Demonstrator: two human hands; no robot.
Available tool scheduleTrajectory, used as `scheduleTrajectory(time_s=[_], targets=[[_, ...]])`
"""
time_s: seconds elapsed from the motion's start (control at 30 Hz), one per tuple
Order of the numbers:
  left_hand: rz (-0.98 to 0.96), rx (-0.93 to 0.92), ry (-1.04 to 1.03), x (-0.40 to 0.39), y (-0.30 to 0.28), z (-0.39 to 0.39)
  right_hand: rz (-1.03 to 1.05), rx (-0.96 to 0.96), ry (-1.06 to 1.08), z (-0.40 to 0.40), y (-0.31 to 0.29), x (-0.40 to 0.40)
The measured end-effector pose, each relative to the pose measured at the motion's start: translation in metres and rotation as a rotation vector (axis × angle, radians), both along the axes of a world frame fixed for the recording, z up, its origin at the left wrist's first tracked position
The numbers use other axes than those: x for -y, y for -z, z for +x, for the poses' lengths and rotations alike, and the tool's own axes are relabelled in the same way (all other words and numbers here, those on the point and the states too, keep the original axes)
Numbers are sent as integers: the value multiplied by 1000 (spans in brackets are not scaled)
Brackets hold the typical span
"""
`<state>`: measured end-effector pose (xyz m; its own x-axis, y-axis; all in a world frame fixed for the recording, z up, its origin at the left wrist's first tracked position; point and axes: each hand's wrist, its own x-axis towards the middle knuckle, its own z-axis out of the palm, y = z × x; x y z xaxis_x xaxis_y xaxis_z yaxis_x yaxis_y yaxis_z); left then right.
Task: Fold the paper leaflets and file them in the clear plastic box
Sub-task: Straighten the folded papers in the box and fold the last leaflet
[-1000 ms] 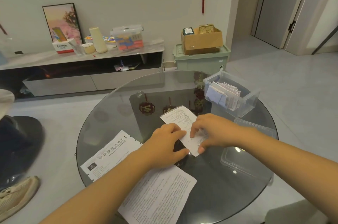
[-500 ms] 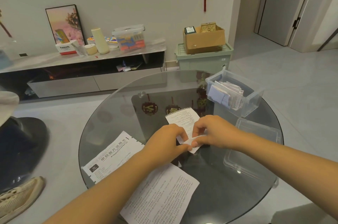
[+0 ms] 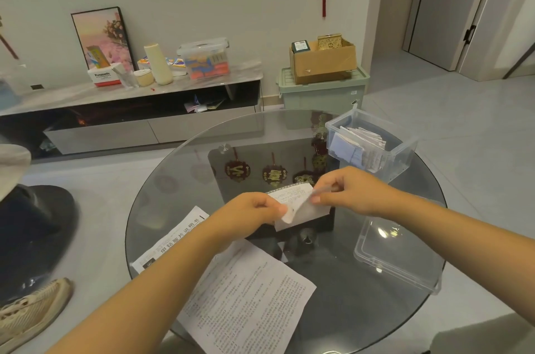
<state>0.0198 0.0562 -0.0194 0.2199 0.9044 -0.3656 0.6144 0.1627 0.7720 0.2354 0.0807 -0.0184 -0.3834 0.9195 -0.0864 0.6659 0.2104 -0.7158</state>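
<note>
Two unfolded paper leaflets lie nearest the viewer on the round glass desk (image 3: 179, 180): a large printed sheet (image 3: 246, 295) at the front edge and, just to its left and partly beneath a forearm, a second sheet with bold black characters (image 3: 173, 238). They appear to be waiting their turn for folding. Just beyond them, both hands work a smaller leaflet (image 3: 295, 203) over the middle of the desk. The left hand (image 3: 254, 212) pinches its lower left corner between curled fingers and thumb; the right hand (image 3: 350, 191) pinches the raised right edge, lifting it over, probably to make a crease. To the right sits a clear plastic lid (image 3: 396, 255), laid aside so the box stays open. Farther back on the right stands the clear plastic box (image 3: 370, 145), already holding several folded papers upright, within easy reach for filing this one.
</note>
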Motion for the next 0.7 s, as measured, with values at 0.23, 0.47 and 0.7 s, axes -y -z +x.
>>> scheduleTrajectory(time_s=[0.23, 0.47, 0.7], targets=[[104, 80, -79, 1, 2, 12, 19, -44, 156, -15, 19, -3], [407, -282, 2, -6, 26, 16, 137, 162, 231, -28, 34, -4], [684, -553, 202, -9, 24, 13, 355, 418, -67, -15, 25, -5]])
